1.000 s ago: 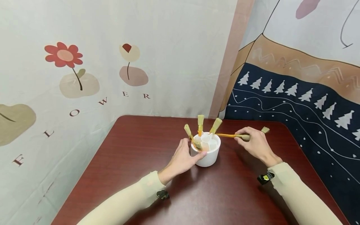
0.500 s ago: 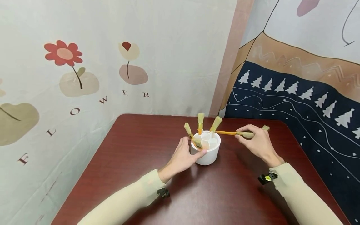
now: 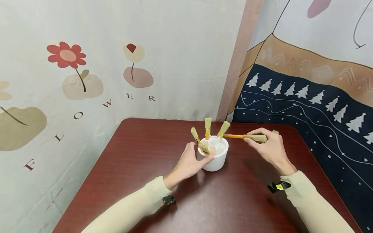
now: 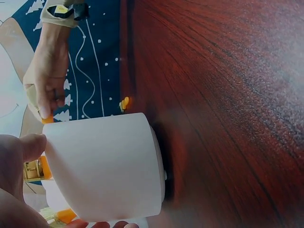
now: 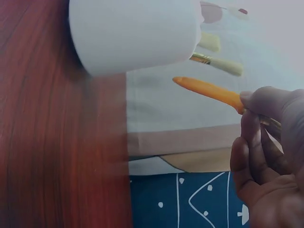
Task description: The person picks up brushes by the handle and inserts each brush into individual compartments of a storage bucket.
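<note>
A round white brush holder (image 3: 214, 161), divided into compartments inside, stands on the table. My left hand (image 3: 190, 163) grips it from the left, thumb on the near rim and fingertips around its side in the left wrist view. Several paintbrushes stand in it bristles up, among them a middle paintbrush (image 3: 208, 125) and a right-leaning paintbrush (image 3: 223, 128). My right hand (image 3: 271, 147) pinches another paintbrush (image 3: 235, 136) near its metal collar, between thumb and fingers. In the right wrist view its orange handle (image 5: 206, 89) points toward the holder, apart from it.
Another brush's bristles (image 3: 275, 132) show behind my right hand, the rest hidden. The dark red table (image 3: 145, 145) has printed cloths behind it, a pale flower cloth (image 3: 180, 64) and a navy cloth with trees (image 3: 291, 106) at the right.
My right hand has shifted slightly right with its paintbrush, covering more of the bristles behind it. The left hand and the holder have stayed in place.
</note>
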Available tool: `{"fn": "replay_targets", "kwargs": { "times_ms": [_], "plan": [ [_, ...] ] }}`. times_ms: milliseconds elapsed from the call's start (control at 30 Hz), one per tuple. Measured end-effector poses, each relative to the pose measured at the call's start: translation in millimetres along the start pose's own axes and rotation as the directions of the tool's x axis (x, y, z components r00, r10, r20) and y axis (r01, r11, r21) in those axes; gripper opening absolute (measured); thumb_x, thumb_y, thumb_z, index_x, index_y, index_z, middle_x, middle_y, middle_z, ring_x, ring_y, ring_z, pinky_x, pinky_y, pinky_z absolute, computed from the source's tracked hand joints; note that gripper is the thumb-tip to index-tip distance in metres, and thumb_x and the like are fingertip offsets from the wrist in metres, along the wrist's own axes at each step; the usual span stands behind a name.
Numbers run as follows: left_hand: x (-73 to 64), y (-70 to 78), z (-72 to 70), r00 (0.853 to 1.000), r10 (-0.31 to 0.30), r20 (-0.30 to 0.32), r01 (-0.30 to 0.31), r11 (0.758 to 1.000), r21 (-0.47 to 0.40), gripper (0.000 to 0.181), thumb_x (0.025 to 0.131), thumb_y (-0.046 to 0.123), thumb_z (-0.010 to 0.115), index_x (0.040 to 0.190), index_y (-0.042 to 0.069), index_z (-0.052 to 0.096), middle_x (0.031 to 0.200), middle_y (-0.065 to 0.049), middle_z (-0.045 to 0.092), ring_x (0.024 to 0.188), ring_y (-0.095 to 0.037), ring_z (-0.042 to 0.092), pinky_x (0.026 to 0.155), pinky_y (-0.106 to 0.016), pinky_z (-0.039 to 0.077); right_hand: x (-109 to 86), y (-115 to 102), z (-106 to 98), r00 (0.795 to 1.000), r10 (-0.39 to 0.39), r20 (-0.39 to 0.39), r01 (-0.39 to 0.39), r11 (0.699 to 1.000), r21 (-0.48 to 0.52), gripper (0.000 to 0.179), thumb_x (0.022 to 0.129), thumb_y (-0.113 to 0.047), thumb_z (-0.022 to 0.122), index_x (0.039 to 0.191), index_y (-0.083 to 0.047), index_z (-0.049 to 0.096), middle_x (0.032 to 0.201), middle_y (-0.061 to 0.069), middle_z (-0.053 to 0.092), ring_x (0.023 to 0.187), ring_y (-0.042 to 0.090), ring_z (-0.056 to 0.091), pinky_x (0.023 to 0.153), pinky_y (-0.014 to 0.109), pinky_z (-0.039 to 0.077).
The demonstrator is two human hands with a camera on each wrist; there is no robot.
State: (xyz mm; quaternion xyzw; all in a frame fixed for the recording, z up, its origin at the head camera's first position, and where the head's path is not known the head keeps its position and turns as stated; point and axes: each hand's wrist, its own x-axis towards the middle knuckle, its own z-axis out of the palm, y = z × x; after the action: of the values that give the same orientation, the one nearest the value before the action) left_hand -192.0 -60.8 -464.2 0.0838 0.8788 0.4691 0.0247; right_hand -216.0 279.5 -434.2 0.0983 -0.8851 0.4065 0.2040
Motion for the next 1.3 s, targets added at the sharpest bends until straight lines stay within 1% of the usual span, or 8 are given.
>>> {"fn": "replay_targets", "kwargs": {
  "times_ms": [200,333,500,600,833,1067,1167,1300],
  "plan": [
    [-1.4,0.5,1.7,1.000,0.007,0.004,-0.007,1.000,0.000,0.088,0.097,0.060,0.089,0.155,0.003,0.058,0.138,-0.013,0.064,0.108,-0.021,0.058,0.094,-0.039,0.051,-5.2,-9,-2,0.998,0.028,-0.050,-0.025,0.998,0.052,0.023,0.099,-0.031,0.097,0.119,-0.021,0.089,0.107,-0.001,0.088,0.093,0.000,0.074,0.077,0.012,0.061],
    [-0.9,0.2,2.4,1.000,0.013,0.001,-0.013,1.000,0.003,0.087,0.097,0.060,0.089,0.154,0.002,0.059,0.136,-0.013,0.064,0.106,-0.021,0.058,0.091,-0.037,0.051,-6.3,-15,-3,0.997,0.013,-0.077,-0.006,0.996,0.088,0.024,0.098,-0.026,0.098,0.119,-0.021,0.089,0.107,-0.012,0.087,0.096,0.005,0.071,0.075,0.013,0.058],
    [-0.9,-0.6,2.8,1.000,0.015,0.000,-0.015,1.000,0.011,0.086,0.096,0.060,0.090,0.153,0.003,0.059,0.136,-0.015,0.064,0.104,-0.020,0.057,0.090,-0.037,0.050,-6.6,-21,-4,0.994,-0.013,-0.107,0.024,0.994,0.106,0.024,0.097,-0.020,0.099,0.118,-0.020,0.089,0.108,-0.023,0.082,0.089,0.006,0.070,0.067,0.016,0.058],
    [-0.9,0.1,2.8,1.000,0.020,-0.004,-0.020,1.000,0.014,0.086,0.096,0.060,0.090,0.152,0.002,0.060,0.136,-0.016,0.064,0.104,-0.020,0.057,0.090,-0.037,0.050,-6.9,-26,-7,0.994,-0.016,-0.110,0.029,0.993,0.113,0.023,0.098,-0.021,0.098,0.119,-0.020,0.088,0.109,-0.024,0.080,0.088,0.005,0.071,0.064,0.017,0.060],
    [-0.9,2.4,1.4,1.000,0.012,-0.012,-0.011,1.000,0.016,0.085,0.096,0.060,0.090,0.150,0.003,0.059,0.134,-0.016,0.064,0.105,-0.021,0.058,0.089,-0.037,0.051,-6.3,-34,-12,0.995,-0.007,-0.100,0.019,0.993,0.118,0.025,0.100,-0.021,0.096,0.123,-0.019,0.087,0.111,-0.024,0.080,0.087,0.005,0.073,0.067,0.018,0.063],
    [-2.1,0.4,1.6,1.000,0.012,-0.014,-0.012,1.000,0.021,0.084,0.096,0.060,0.090,0.150,0.003,0.059,0.136,-0.018,0.065,0.105,-0.021,0.058,0.089,-0.037,0.050,-12.5,-40,-15,0.996,0.001,-0.085,0.011,0.990,0.141,0.030,0.100,-0.015,0.094,0.129,-0.015,0.085,0.111,-0.026,0.080,0.088,-0.002,0.079,0.076,0.014,0.064],
    [-2.2,0.2,2.3,1.000,0.016,-0.011,-0.015,1.000,0.024,0.084,0.096,0.061,0.089,0.150,0.003,0.060,0.137,-0.019,0.064,0.104,-0.020,0.058,0.088,-0.037,0.050,-14.0,-42,-15,0.997,-0.002,-0.072,0.014,0.985,0.173,0.030,0.100,-0.013,0.094,0.128,-0.012,0.086,0.111,-0.026,0.080,0.090,-0.002,0.080,0.079,0.014,0.065],
    [-1.9,-0.2,2.2,1.000,0.015,-0.010,-0.014,0.999,0.030,0.084,0.096,0.060,0.089,0.150,0.003,0.060,0.137,-0.019,0.064,0.104,-0.021,0.057,0.088,-0.036,0.050,-13.1,-45,-14,0.997,-0.033,-0.066,0.047,0.973,0.227,0.030,0.097,-0.005,0.095,0.126,-0.008,0.087,0.111,-0.025,0.083,0.092,0.000,0.080,0.086,0.013,0.065]
  ]
}}
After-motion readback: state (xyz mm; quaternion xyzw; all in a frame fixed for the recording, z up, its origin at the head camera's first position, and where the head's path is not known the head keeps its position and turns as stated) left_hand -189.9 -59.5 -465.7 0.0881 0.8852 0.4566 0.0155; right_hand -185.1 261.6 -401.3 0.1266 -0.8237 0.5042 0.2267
